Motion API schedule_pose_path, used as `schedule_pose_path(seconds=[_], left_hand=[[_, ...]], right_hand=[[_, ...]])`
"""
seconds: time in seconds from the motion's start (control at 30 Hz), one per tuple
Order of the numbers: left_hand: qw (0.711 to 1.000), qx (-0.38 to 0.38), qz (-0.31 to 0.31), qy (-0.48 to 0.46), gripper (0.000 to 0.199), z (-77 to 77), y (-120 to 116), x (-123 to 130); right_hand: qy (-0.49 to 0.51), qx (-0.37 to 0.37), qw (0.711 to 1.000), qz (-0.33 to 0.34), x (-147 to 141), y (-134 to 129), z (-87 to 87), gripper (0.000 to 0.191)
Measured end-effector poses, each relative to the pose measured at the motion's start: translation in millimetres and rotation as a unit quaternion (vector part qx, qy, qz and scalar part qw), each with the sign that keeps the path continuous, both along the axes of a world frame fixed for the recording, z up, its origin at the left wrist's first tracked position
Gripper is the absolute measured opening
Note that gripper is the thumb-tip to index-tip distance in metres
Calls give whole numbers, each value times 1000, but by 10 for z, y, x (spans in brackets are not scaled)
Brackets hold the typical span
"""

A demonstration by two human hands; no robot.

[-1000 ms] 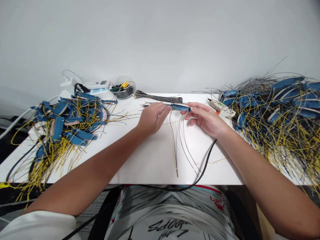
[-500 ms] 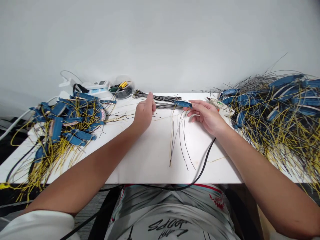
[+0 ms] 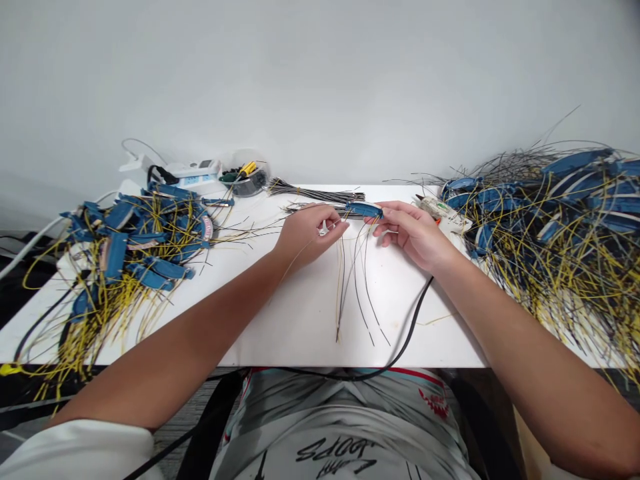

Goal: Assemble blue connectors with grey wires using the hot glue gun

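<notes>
Between the fingertips of my right hand is the right end of a small curved blue part. Thin black and yellow wires hang from that part down over the white table. My left hand is just left of the blue part, its thumb and index finger brought together on a thin, pale wire that runs back over the wrist. Behind the hands lies a bundle of dark wires; a second bundle is partly hidden by my left hand.
Blue parts with yellow and black wires pile up at left, and a larger pile at right. A clear bowl with a yellow-handled tool stands behind. A soldering-iron-like tool and black cable lie by my right hand.
My left hand has moved right, toward the blue part, and its fingers have closed on a thin wire. My right hand still holds the blue part in nearly the same place.
</notes>
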State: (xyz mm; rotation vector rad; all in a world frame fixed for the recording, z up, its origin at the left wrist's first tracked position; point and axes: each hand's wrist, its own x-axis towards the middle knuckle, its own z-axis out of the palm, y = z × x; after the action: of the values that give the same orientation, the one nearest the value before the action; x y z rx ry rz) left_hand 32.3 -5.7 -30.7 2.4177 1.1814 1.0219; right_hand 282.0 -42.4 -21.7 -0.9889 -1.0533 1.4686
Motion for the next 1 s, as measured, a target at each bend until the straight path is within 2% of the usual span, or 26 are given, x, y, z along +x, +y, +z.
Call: schedule_pose_path(seconds=[0.4,0.6,0.67,0.73,0.9,1.0], left_hand=[[998,46,-41,11,14,-39,-15,27],[997,42,-56,24,38,9,-53,25],[998,31,-59,23,41,16,-63,22],[999,14,-37,15,40,15,-65,18],[997,-9,71,26,28,-15,-3,8],[996,-2,89,29,16,-48,70,-2]], right_hand=[[-2,1,1000,18,-14,-13,-1,35],[-5,1,1000,12,2,-7,2,36],[-6,0,1000,9,6,-3,1,36],[-7,0,1000,6,6,0,0,36],[2,14,1000,-21,5,8,14,29],[13,16,998,-52,18,20,31,24]])
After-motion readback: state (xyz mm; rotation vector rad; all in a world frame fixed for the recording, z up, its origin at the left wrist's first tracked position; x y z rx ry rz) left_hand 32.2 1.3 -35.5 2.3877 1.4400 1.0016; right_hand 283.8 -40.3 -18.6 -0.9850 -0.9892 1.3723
